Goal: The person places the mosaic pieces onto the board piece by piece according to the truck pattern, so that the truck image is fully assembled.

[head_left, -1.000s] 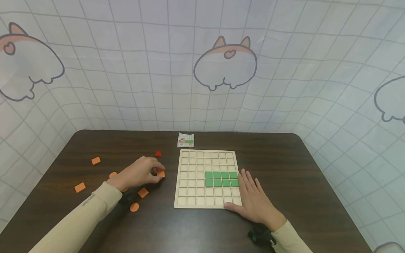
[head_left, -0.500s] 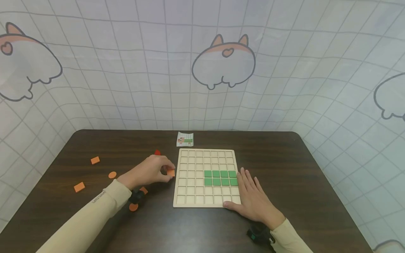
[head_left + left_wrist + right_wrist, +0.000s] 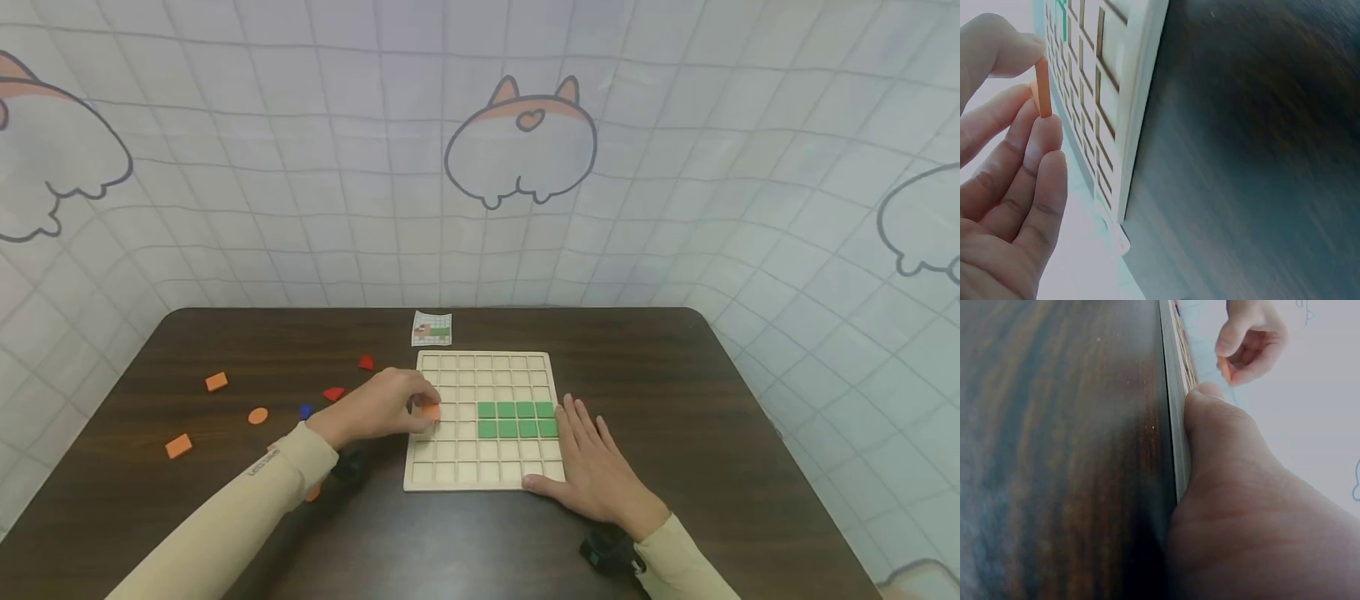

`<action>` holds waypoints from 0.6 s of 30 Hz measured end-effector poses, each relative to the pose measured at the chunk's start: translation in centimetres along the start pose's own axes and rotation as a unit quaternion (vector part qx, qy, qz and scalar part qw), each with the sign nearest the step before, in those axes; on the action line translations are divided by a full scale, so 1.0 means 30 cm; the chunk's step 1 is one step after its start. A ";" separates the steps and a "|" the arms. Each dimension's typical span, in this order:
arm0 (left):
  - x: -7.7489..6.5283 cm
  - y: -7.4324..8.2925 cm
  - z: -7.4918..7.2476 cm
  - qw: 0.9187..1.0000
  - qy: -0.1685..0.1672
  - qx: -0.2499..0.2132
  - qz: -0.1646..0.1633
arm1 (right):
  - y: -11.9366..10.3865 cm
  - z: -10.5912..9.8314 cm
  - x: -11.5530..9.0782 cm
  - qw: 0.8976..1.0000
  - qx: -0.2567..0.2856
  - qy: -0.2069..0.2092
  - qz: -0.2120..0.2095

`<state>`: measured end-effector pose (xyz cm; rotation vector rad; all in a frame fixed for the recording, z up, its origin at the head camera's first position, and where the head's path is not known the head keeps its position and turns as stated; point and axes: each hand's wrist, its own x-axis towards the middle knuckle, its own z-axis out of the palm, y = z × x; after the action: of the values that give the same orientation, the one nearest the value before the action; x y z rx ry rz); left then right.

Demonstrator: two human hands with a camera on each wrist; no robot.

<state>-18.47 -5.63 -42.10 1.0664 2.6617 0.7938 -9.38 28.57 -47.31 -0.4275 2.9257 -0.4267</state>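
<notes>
Between thumb and fingertips my left hand [image 3: 390, 404] pinches an orange square tile [image 3: 1042, 87], held over the left columns of a pale wooden grid board [image 3: 483, 365]. In the right wrist view the orange tile [image 3: 1225, 369] shows above the board's surface. A block of green tiles [image 3: 517, 419] fills two short rows on the board's right side. My right hand [image 3: 600, 475] lies with straight fingers along the board's right edge, its thumb at the front right corner.
Loose orange pieces, among them a rectangular tile [image 3: 178, 446] and a round disc [image 3: 258, 415], lie on the left of the dark table [image 3: 712, 417]. Red pieces [image 3: 366, 362] and a blue piece [image 3: 306, 411] are near the left forearm. A printed pattern card [image 3: 431, 329] sits behind the board.
My left hand has carried the orange square tile rightward from the table to over the board's left side. The right hand has stayed at the board's edge.
</notes>
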 end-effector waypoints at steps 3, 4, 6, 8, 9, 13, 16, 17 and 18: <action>0.012 0.013 0.009 1.000 0.001 -0.002 0.012 | -0.002 -0.002 0.002 1.000 0.000 0.000 -0.002; 0.016 0.018 0.013 1.000 0.001 -0.003 0.014 | -0.002 -0.002 0.002 1.000 0.000 -0.001 -0.002; 0.025 0.028 0.020 1.000 -0.001 0.003 0.022 | -0.002 -0.003 0.001 1.000 0.000 -0.003 0.001; 0.037 0.037 0.030 1.000 -0.005 0.004 0.022 | -0.002 -0.003 0.000 1.000 0.001 -0.002 0.001; 0.043 0.042 0.035 1.000 -0.006 0.006 0.024 | -0.001 -0.002 0.000 1.000 0.001 -0.001 0.001; 0.070 0.057 0.056 0.999 -0.006 0.013 0.039 | 0.003 -0.001 -0.002 1.000 -0.002 0.001 0.003; 0.086 0.064 0.072 0.998 -0.006 0.017 0.055 | 0.005 -0.001 -0.003 1.000 -0.002 0.003 0.005; 0.089 0.065 0.078 0.998 -0.008 0.019 0.060 | 0.006 -0.001 -0.003 1.000 -0.002 0.002 0.006; 0.093 0.066 0.083 0.998 -0.011 0.020 0.062 | 0.006 -0.001 -0.004 1.000 -0.001 0.001 0.007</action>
<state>-18.50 -1.50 -43.03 1.2516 2.6243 0.7488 -9.32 28.77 -47.31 -0.4074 2.9288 -0.4222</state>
